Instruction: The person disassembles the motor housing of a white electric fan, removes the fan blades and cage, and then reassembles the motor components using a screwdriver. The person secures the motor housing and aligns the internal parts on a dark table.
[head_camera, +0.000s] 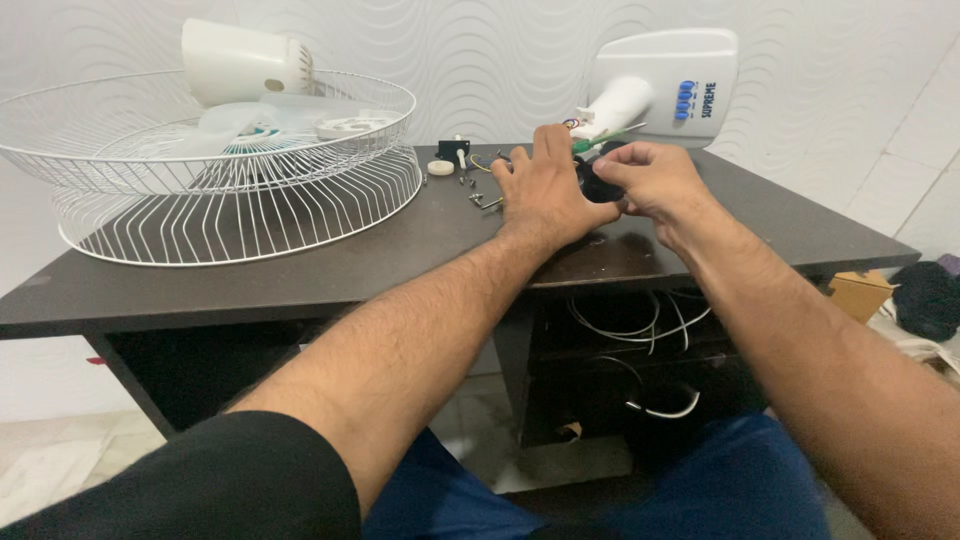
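Observation:
My left hand (540, 185) rests over the dark table (330, 265), fingers spread forward, partly covering a small black part (598, 185). My right hand (650, 180) pinches that black part from the right with thumb and fingers. Just beyond the hands lie coloured wires (590, 140) leading to a white fan base (665, 85) with a neck. Several small screws and metal bits (480, 195) lie left of my left hand. Whether my left hand grips anything is hidden.
A white wire fan guard with blades and motor housing (230, 150) lies on the table's left. A small black block and white round cap (447, 158) sit nearby. White cables (640, 325) hang in the shelf below. A cardboard box (860, 292) and dark cloth sit at right.

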